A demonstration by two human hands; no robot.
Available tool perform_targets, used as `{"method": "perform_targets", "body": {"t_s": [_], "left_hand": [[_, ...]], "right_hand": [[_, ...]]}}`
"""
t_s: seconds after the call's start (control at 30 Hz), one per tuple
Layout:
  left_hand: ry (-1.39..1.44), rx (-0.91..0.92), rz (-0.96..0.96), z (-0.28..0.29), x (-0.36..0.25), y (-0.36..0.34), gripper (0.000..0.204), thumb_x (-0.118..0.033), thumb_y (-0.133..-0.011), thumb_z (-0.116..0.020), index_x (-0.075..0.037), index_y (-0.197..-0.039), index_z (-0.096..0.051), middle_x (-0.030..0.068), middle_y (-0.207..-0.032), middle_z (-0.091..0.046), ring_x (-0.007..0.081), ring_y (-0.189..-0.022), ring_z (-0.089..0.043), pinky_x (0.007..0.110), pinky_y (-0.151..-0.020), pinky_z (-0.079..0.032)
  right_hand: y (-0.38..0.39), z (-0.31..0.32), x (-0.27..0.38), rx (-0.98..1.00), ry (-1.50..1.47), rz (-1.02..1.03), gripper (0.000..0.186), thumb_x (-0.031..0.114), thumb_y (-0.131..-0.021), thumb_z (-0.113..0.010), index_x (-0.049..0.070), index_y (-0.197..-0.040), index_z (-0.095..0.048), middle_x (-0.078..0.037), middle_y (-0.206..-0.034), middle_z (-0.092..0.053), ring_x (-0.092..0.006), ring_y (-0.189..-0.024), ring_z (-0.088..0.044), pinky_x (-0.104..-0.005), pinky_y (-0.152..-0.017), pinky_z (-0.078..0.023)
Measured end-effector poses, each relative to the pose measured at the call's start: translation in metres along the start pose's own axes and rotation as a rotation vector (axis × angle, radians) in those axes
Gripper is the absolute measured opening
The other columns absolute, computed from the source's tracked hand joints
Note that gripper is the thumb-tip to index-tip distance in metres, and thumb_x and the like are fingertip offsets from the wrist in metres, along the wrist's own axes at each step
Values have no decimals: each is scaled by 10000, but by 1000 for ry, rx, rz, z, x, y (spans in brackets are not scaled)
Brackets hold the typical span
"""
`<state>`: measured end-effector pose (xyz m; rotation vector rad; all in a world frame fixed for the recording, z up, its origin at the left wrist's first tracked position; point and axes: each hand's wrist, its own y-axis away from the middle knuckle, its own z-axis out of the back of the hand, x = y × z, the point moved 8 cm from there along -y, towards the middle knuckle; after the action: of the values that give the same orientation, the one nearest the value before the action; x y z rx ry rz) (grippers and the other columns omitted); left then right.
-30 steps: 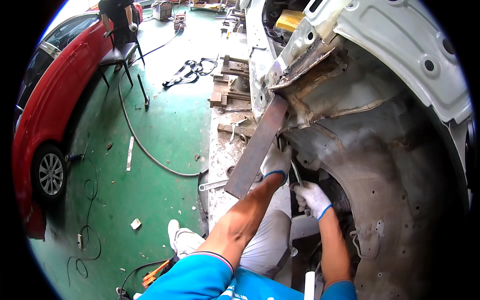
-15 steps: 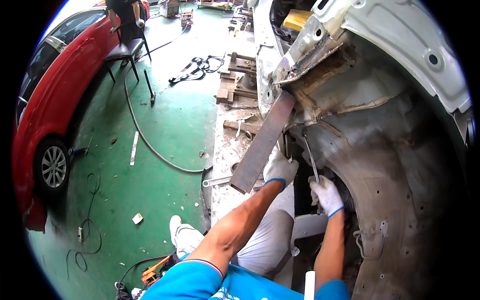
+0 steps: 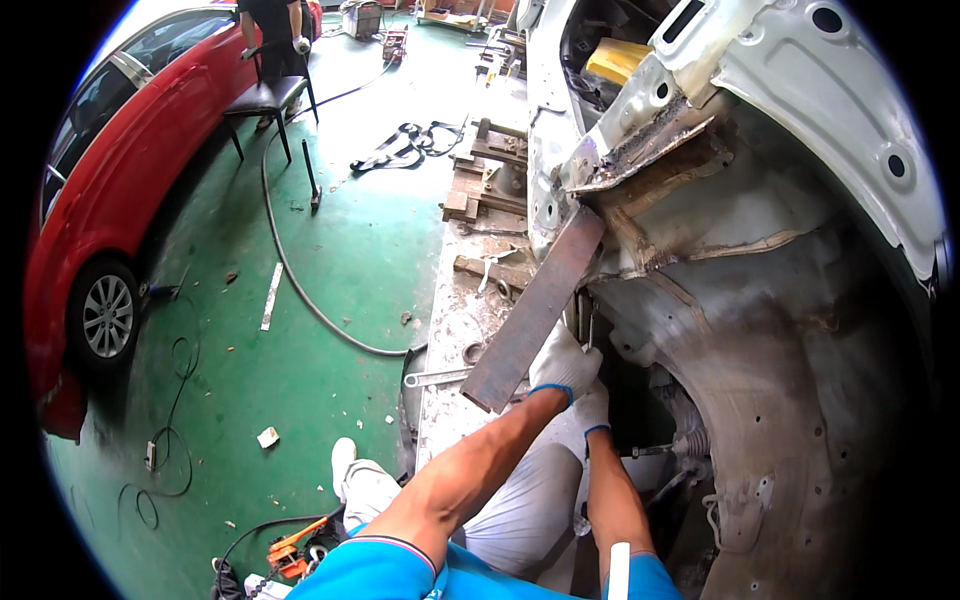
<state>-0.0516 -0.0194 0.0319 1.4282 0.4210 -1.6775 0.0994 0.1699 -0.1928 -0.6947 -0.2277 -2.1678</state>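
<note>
A long flat steel bar (image 3: 535, 312) slants from the stripped car body down over the bench. My left hand (image 3: 562, 364), in a white glove, is closed beside the bar's right edge, around something its fingers hide. Just below and behind it, my gloved right hand (image 3: 592, 406) is closed too, partly covered by the left. Above the two hands a thin metal rod (image 3: 592, 318) stands up. It looks like the one in my right hand, though the grip itself is hidden.
A wheel arch (image 3: 720, 370) of the bare body curves on the right. An open-end wrench (image 3: 435, 379) and metal blocks (image 3: 462, 206) lie on the bench. Cables (image 3: 290, 270) cross the green floor. A red car (image 3: 150, 170), a chair (image 3: 268, 97) and another person (image 3: 275, 40) are at left.
My right hand has moved left with the rod, from the wheel arch opening to just under my left hand. The left hand stays by the steel bar. The view has shifted slightly.
</note>
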Motion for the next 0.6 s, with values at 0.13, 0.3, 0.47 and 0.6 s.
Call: {"method": "perform_targets", "body": {"t_s": [0.13,0.3,0.47,0.6], "left_hand": [[-1,6,-1,-6,-1,1,953,-282,-765,-630,128,-1450,-111,342,-1177,-574,446,-1042,-629,466,-898,-510],[-3,-36,8,4,7,-2,966,-278,-763,-632,109,-1467,-95,339,-1176,-578,439,-1042,-631,468,-891,-514],[-27,-67,19,11,3,0,925,-285,-759,-639,99,-1457,-167,305,-1154,-602,425,-1020,-646,462,-877,-519],[-132,-26,108,-15,-6,12,943,-288,-761,-651,87,-1471,-157,307,-1224,-563,407,-1065,-631,459,-885,-514]], "right_hand": [[-14,-16,-4,-34,-177,-1,283,284,-866,-633,90,-1066,-679,-154,-984,-708,-321,-971,-668,-408,-817,-513],[-12,-6,52,176,21,-57,410,323,-842,-683,98,-1175,-602,-170,-1091,-656,-320,-1050,-626,-389,-876,-499],[1,-20,38,215,-199,-210,445,298,-893,-649,59,-1259,-561,-146,-1204,-635,-289,-1137,-601,-355,-936,-478],[25,-51,-48,86,-665,-312,351,243,-918,-623,25,-1193,-630,-100,-1134,-675,-251,-1066,-627,-351,-905,-489]]}}
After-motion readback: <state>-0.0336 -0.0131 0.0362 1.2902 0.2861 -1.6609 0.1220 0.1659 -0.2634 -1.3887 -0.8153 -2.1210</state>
